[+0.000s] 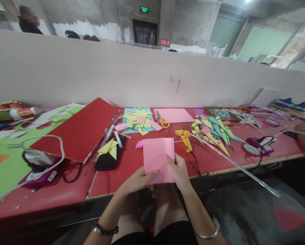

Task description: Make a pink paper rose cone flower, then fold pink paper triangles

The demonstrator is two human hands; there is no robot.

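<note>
"Head view: pink paper (157, 151) where?"

"Above the near edge of the red table (108, 183), face tilted upward. Number of layers impossible to tell."

"Gripped how?"

"Left hand (138, 179): pinching the lower left part, thumb on top. Right hand (179, 170): pinching the right side, thumb also on top, other fingers mostly hidden behind."

"Any advice for handling?"

"Probably best to keep both thumbs light, so as not to dent the surface. Line up edges and corners before pressing any crease."

"Watch out for what?"

"Glue gun (184, 137) just beyond, to the right: nozzle possibly hot. Mind also the clear rod (244, 168), jutting past the near edge. Scissors (164, 120) toward the far edge, safely apart."
</note>
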